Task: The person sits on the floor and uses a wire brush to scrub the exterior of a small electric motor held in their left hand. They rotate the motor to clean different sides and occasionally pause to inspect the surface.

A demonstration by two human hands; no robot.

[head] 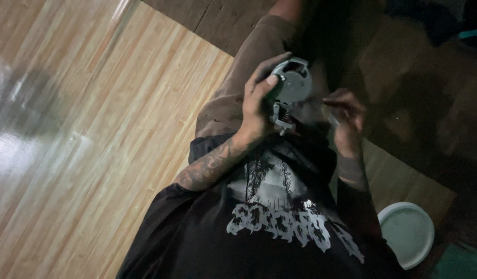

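Now | left hand [256, 106] grip pinching grey round part [291, 82] | right hand [347, 116] grip: cannot tell

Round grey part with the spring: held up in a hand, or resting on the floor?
Held up. The left hand grips the round grey part above the lap, clear of the wooden floor; the right hand is beside it.

**Both hands raised at the chest**

The left hand [259, 106] is curling its fingers shut around something, tattooed forearm angling up from the lower left. The right hand [346, 116] is hovering beside it, fingers loosely bent, forearm in shadow.
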